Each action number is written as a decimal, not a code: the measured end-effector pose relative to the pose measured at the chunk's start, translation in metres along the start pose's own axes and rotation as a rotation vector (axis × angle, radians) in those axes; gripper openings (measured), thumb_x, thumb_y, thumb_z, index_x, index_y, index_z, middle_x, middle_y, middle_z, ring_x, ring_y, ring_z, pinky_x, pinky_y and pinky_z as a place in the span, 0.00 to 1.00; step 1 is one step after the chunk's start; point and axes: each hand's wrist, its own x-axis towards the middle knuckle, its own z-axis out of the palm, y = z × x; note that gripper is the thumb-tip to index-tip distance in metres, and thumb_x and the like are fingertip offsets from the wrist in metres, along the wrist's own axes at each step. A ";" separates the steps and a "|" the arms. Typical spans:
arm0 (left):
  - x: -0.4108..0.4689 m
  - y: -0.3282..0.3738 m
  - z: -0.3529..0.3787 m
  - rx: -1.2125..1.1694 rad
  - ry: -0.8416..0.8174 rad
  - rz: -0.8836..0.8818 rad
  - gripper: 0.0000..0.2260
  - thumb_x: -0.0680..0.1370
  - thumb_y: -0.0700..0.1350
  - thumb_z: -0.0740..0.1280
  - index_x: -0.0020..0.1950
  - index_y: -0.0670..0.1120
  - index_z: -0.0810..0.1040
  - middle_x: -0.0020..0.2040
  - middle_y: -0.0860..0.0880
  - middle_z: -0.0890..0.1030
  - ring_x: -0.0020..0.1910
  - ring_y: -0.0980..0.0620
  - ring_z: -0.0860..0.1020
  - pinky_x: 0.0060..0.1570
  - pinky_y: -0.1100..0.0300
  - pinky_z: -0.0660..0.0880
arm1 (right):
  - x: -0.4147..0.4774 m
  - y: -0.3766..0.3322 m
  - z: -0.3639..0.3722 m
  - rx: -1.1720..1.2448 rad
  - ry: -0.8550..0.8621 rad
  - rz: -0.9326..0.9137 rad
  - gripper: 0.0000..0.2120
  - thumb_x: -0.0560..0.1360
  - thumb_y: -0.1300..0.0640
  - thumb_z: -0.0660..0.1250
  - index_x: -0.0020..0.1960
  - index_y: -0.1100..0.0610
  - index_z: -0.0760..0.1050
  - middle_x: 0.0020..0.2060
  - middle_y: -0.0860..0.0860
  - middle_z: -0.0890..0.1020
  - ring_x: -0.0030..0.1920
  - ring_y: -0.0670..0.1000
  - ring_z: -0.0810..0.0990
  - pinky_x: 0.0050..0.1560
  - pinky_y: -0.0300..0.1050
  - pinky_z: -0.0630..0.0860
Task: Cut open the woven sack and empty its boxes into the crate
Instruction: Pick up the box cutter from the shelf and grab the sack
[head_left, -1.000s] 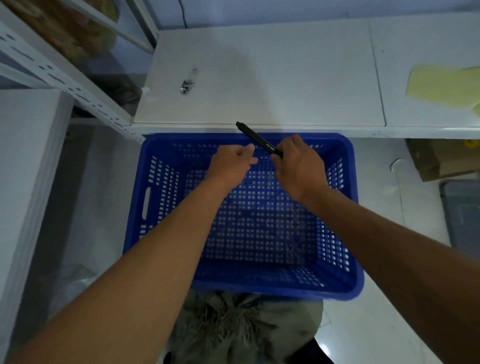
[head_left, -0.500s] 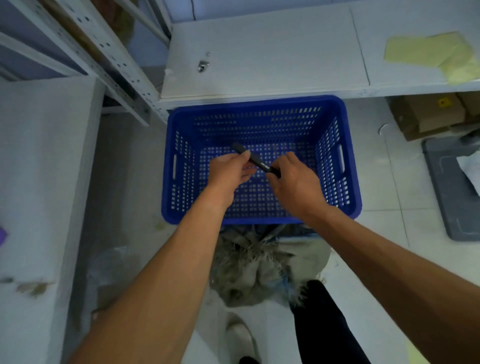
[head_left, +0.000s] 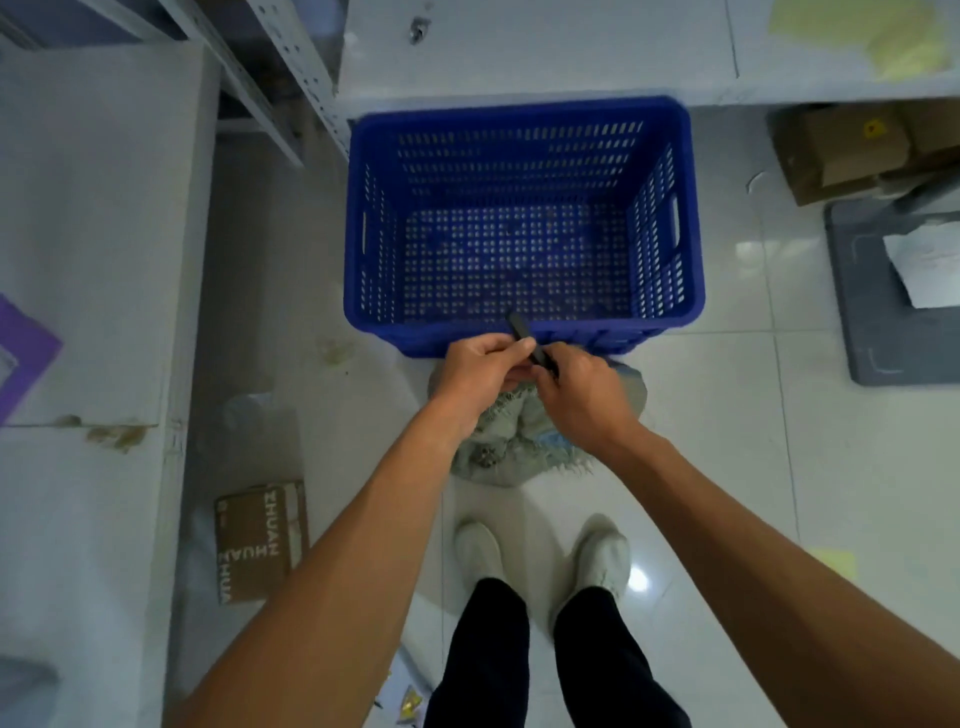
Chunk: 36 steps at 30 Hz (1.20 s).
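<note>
Black utility knife (head_left: 524, 338): gripped by left hand (head_left: 480, 369) and right hand (head_left: 579, 395), above woven sack (head_left: 511, 441); blue crate (head_left: 519, 343) just beyond.

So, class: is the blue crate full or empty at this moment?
Empty. The blue crate shows its bare perforated floor, with no boxes inside; the woven sack sits outside it on the floor.

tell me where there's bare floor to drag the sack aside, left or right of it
Right: open tile between the sack, the crate and the grey mat. Left is tighter: a cardboard box lies by the white cabinet. Behind, the shoes crowd it.
</note>
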 end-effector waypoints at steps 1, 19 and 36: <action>0.000 -0.011 0.003 0.003 0.002 -0.011 0.08 0.81 0.47 0.70 0.51 0.43 0.86 0.42 0.48 0.87 0.41 0.56 0.86 0.47 0.61 0.82 | -0.005 0.008 0.006 -0.012 -0.026 0.010 0.10 0.81 0.55 0.63 0.55 0.61 0.77 0.48 0.58 0.83 0.46 0.62 0.80 0.42 0.53 0.73; 0.099 -0.181 0.018 0.794 0.052 -0.120 0.44 0.72 0.55 0.77 0.81 0.46 0.58 0.77 0.42 0.65 0.74 0.41 0.67 0.73 0.46 0.67 | 0.010 0.120 0.121 -0.074 -0.228 0.201 0.12 0.81 0.54 0.61 0.55 0.61 0.78 0.53 0.57 0.75 0.45 0.55 0.73 0.43 0.47 0.67; 0.059 -0.133 0.005 0.449 0.145 -0.075 0.16 0.85 0.51 0.60 0.72 0.49 0.73 0.62 0.49 0.79 0.60 0.47 0.77 0.63 0.52 0.74 | -0.011 0.074 0.096 0.189 0.000 0.204 0.11 0.81 0.51 0.63 0.49 0.58 0.78 0.38 0.53 0.80 0.37 0.54 0.78 0.36 0.47 0.71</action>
